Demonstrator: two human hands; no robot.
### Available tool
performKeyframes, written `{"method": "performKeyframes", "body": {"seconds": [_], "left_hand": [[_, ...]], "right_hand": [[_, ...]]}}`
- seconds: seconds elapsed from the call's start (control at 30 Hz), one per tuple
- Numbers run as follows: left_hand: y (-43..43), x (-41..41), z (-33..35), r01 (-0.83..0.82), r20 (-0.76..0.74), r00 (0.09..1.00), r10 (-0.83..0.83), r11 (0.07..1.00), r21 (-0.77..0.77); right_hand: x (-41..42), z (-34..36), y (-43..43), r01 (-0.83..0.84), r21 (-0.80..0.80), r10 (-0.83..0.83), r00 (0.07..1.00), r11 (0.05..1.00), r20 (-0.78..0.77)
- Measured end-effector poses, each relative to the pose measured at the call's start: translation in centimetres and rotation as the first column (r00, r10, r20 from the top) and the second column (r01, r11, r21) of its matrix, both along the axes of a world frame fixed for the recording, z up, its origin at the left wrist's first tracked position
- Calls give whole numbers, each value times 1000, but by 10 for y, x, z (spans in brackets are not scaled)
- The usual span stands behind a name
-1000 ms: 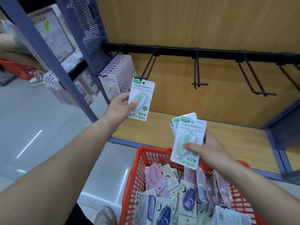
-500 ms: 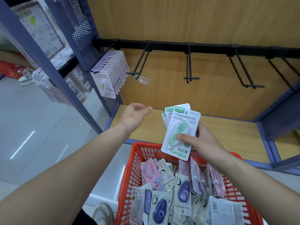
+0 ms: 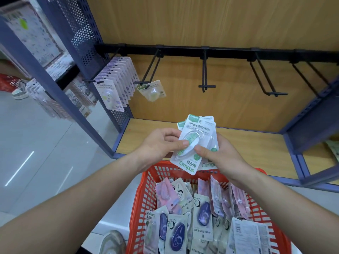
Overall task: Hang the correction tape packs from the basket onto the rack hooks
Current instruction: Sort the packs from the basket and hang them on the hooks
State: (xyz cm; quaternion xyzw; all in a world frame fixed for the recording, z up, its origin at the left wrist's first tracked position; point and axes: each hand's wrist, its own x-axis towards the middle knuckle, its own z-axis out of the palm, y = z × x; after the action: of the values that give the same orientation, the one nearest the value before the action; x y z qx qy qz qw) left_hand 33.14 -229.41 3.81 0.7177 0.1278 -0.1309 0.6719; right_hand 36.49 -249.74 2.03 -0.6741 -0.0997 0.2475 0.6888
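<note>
Both hands meet above the red basket (image 3: pixel 143 195). Left hand (image 3: pixel 157 146) pinches the front green pack (image 3: pixel 192 143); right hand (image 3: pixel 220 154) grips the fanned stack behind it (image 3: pixel 209 121). One green pack (image 3: pixel 152 90) hangs tilted on the second hook (image 3: pixel 146 77).

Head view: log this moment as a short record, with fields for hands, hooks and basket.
Left hand: pinches the front pack, thumb on its face
Right hand: grips the green stack behind that pack, above the basket
First hook: full row of purple packs
Second hook: one green pack, hanging tilted
Remaining hooks: bare
Basket: red, holds mixed packs, purple and pink among them
</note>
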Motion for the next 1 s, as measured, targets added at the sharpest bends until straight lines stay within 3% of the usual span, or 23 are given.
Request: {"method": "performKeyframes", "body": {"seconds": [0.13,0.4,0.83,1.0], "left_hand": [[19,1,3,-73,7,997,73,997,25],[93,11,12,-401,154,907,393,916,27],[95,34,8,-511,183,845,502,859,2],[93,49,-2,-618,132,786,604,767,170]], "right_hand": [[6,-4,2,71,-43,-70,997,997,16],[6,-8,3,83,-123,-81,996,989,23],[4,-13,1,62,-153,-63,998,986,1],[2,-8,2,25,-112,-24,1000,993,8]]}}
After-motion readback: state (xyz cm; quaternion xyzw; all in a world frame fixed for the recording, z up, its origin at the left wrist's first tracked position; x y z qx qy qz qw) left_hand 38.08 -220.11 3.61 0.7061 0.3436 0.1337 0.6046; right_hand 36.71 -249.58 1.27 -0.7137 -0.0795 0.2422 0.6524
